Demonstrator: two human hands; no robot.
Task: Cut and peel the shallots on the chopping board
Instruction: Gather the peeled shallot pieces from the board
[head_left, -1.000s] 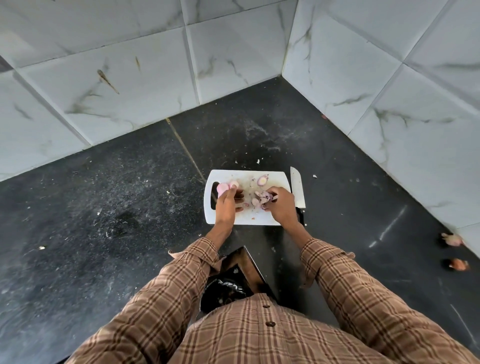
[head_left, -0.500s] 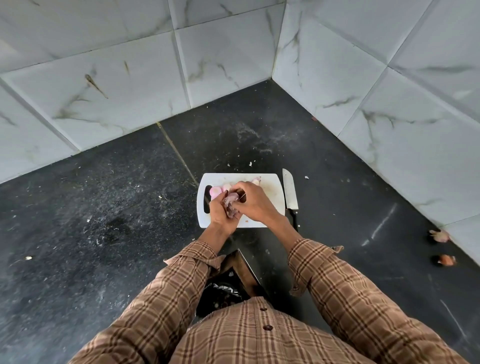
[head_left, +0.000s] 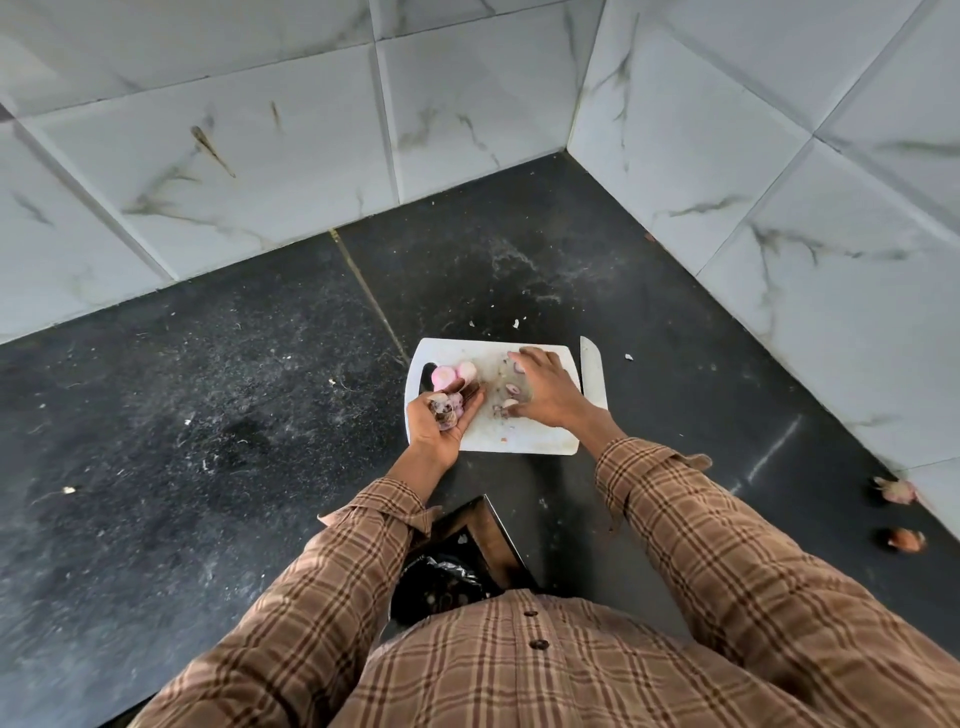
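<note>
A white chopping board (head_left: 524, 441) lies on the dark counter. Two peeled pink shallots (head_left: 452, 373) rest at its far left. My left hand (head_left: 441, 421) is cupped palm up at the board's left edge, holding a heap of shallot skins and scraps (head_left: 448, 410). My right hand (head_left: 545, 392) lies flat over the board's right half, fingers spread above small cut pieces (head_left: 511, 388). A knife (head_left: 593, 371) lies along the board's right edge, untouched.
Marble-tiled walls meet in a corner behind the board. Two unpeeled shallots (head_left: 898, 491) (head_left: 906, 539) sit on the counter at far right by the wall. A bin with a black bag (head_left: 441, 577) stands just below the counter edge, near my body.
My hands were together over the board's left half; they have parted. The right hand moved right over the cut pieces, and the left now holds the skins, palm up.
</note>
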